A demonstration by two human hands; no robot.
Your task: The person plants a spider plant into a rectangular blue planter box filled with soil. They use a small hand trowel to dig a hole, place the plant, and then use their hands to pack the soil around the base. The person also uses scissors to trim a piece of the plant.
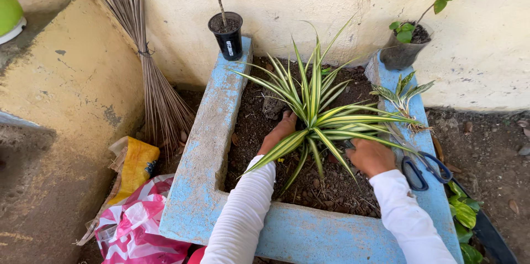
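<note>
Here, both hands are working inside the blue-painted concrete planter box, pressed down on the dark loose soil. The left hand is lying at about nine o'clock of the green-and-cream striped spiky plant, its fingers curling in against the base of the plant and partly hiding under the leaves. The right hand is sitting at about four o'clock of that plant, loosely cupped on the soil, holding nothing that I can make out.

The plant is standing near the middle of the box, its long leaves reaching out over the right rim. On that right rim, just beside the right hand at three o'clock, blue-handled steel scissors are lying, with a small uprooted striped cutting at one o'clock of them. A small black plastic pot is perching on the far left corner, a grey pot on the far right one.

Open soil is showing towards six o'clock, between the sleeves. Left of the box, a bundled twig broom is leaning on the wall above a pink-and-white plastic bag.
</note>
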